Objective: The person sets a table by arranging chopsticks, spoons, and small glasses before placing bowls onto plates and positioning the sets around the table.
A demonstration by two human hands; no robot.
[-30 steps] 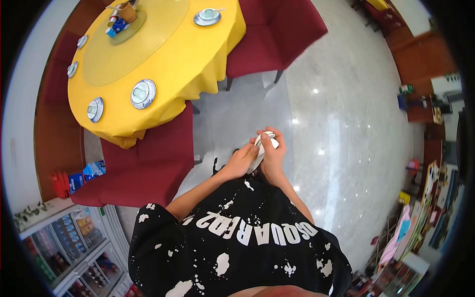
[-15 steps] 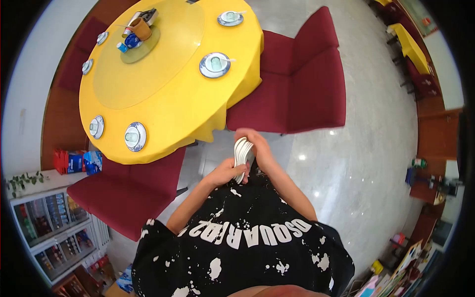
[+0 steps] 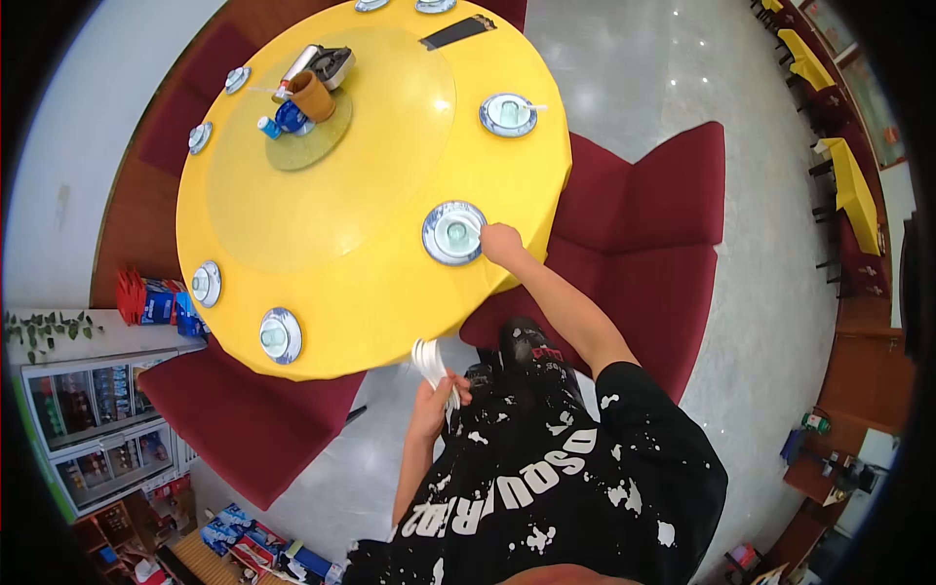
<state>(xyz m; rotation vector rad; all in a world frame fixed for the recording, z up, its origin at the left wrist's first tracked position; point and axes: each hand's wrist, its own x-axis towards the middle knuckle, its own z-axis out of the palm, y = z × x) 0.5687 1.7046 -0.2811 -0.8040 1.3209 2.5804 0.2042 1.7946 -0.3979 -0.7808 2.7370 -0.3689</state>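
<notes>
The left hand (image 3: pixel 430 405) was closed around a stack of white spoons (image 3: pixel 432 366), near the edge of the yellow table (image 3: pixel 375 336). The right hand (image 3: pixel 502 244) was at the rim of a plate (image 3: pixel 453 233); its grip I cannot tell clearly.

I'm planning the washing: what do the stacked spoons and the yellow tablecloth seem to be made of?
Stacked spoons: probably ceramic or melamine with a smooth white finish; their pale, evenly curved forms fit either.

Yellow tablecloth: apparently fabric, fairly matte, as it drapes at the edge; cotton or synthetic, I cannot tell.
</notes>
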